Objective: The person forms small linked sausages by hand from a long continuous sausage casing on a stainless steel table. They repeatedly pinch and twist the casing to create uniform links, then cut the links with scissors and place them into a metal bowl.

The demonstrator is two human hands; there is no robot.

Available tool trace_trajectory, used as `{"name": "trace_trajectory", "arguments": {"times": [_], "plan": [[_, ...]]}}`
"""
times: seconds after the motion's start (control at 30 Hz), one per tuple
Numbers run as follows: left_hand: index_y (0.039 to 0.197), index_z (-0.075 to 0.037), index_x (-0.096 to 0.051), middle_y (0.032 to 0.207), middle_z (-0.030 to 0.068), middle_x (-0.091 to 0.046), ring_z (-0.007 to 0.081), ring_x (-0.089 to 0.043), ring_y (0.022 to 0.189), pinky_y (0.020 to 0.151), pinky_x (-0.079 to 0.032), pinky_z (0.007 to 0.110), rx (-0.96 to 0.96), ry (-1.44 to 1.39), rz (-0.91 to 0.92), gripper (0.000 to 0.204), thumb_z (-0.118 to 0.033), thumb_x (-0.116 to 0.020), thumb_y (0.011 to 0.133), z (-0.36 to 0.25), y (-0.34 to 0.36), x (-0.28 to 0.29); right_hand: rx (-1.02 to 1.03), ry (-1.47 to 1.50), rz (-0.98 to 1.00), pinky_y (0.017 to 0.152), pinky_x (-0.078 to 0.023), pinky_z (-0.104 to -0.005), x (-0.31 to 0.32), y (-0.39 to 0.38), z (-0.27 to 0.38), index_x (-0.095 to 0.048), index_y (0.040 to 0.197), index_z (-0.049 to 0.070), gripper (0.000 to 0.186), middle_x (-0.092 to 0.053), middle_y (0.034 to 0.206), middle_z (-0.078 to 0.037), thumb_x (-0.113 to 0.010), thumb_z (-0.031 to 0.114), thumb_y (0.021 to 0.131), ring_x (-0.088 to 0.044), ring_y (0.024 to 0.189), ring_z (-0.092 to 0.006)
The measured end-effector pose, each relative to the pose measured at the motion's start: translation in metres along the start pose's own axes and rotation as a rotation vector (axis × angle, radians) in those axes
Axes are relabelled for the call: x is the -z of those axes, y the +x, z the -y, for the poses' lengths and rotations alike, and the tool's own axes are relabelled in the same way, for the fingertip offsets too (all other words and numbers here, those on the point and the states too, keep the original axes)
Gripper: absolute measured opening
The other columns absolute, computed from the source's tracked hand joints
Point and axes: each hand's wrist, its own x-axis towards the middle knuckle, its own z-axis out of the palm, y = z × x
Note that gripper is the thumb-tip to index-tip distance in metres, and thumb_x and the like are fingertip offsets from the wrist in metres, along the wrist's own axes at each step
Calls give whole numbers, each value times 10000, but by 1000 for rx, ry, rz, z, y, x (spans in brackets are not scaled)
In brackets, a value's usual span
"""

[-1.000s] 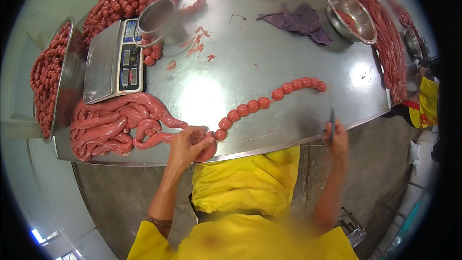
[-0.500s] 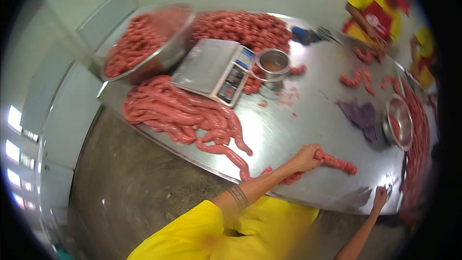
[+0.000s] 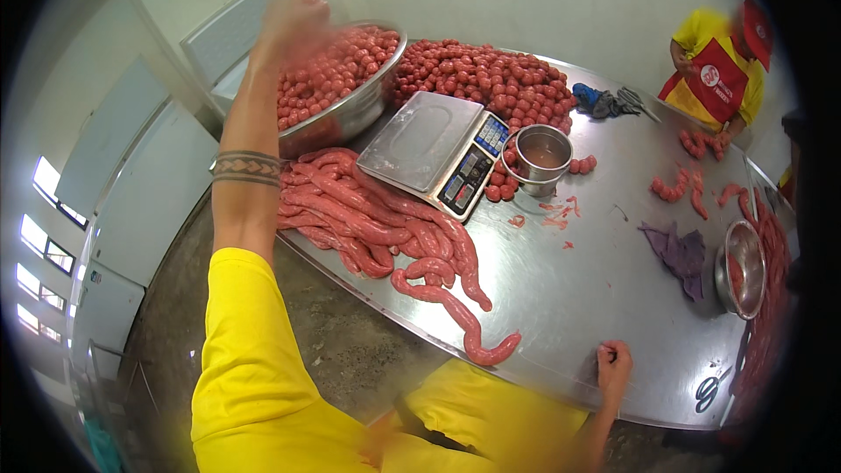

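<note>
My left hand (image 3: 296,17) is stretched over the big metal basin (image 3: 328,127), blurred by motion. One finger sticks out and no sausage shows in it. Linked round sausages (image 3: 337,74) fill the basin. My right hand (image 3: 614,366) is at the table's near edge, its fingers curled inward with nothing visible in them. To its right, a pair of scissors (image 3: 706,394) lies on the steel table (image 3: 561,298). Long untwisted sausage (image 3: 368,210) is heaped below the basin, one end (image 3: 491,352) trailing to the near edge.
A digital scale (image 3: 425,140) stands mid-left beside a metal pot (image 3: 542,156) and a pile of linked sausages (image 3: 491,79). Farther right are a purple cloth (image 3: 676,256), a metal bowl (image 3: 741,270) and more sausage (image 3: 764,315). A co-worker (image 3: 723,70) stands at the far right.
My left hand has swung from the near table up to the basin; the linked sausage it held has left the table. My right hand has moved left, away from the scissors.
</note>
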Motion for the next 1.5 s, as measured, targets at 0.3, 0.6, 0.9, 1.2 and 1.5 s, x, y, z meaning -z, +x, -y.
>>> {"name": "trace_trajectory", "arguments": {"times": [0.3, 0.6, 0.9, 1.2, 1.5], "plan": [[1337, -26, -670, 1156, 191, -712, 320, -690, 1099, 981, -547, 440, 7, -963, 1100, 578, -289, -853, 856, -167, -279, -74, 656, -228, 483, 1107, -402, -519, -112, -22, 158, -715, 1248, 56, 454, -684, 1269, -152, -812, 272, 861, -584, 1240, -329], [961, -60, -604, 1268, 128, -691, 363, -645, 1227, 977, -520, 475, -602, -1012, 901, 285, -265, -784, 880, -299, -479, -36, 655, -399, 626, 937, -454, -520, -74, -31, 126, -716, 1104, 80, 307, -660, 1053, -103, -798, 283, 889, -601, 1050, -348], [1019, -126, -585, 942, 91, -650, 323, -670, 837, 714, -513, 447, -443, -989, 344, 297, -256, -792, 850, -520, -377, -74, -85, 867, -57, 738, -545, -313, 62, -12, 64, -560, 1328, 65, 314, -642, 953, -26, -681, 120, 1043, -598, 788, -127], [1448, -43, -559, 1416, 205, -590, 414, -523, 1351, 1136, -396, 561, -476, -1022, 652, 773, -216, -895, 774, -512, -416, -149, -672, 87, -316, 789, -550, -376, 223, -239, -110, -729, 1178, 15, 212, -727, 897, -73, -682, 169, 1040, -660, 790, -195], [967, -49, -664, 739, 157, -667, 375, -682, 687, 621, -505, 463, -450, -710, 812, 343, -355, -814, 920, -443, -411, -148, -160, -299, -159, 828, -580, -433, 146, -139, -21, -731, 1234, 26, 420, -766, 992, -203, -819, 209, 866, -747, 895, -354]]}}
